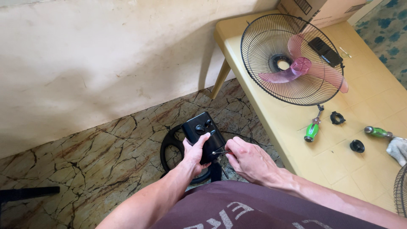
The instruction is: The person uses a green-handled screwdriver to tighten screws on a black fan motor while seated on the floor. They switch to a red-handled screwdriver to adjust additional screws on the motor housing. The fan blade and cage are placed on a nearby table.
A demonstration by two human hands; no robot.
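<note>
At the lower centre of the frame, the black fan control housing (202,135) is clasped by the left hand (195,153) and pinched at its wires by the right hand (251,161), while the grille (258,68), pink blade (296,70) and screwdrivers (313,129) lie already removed on the yellow table (271,118), so reassembly is judged outstanding.

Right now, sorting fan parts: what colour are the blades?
Translucent pink blades, seen in the head view.

A lived-in home room is serving as a makeshift repair spot, showing a stained cream wall (106,55), cracked marble-pattern floor tiles (85,169), a yellow plastic table (271,118) carrying a fan grille (254,55), pink blade (296,68) and green-handled screwdrivers (312,131).
</note>
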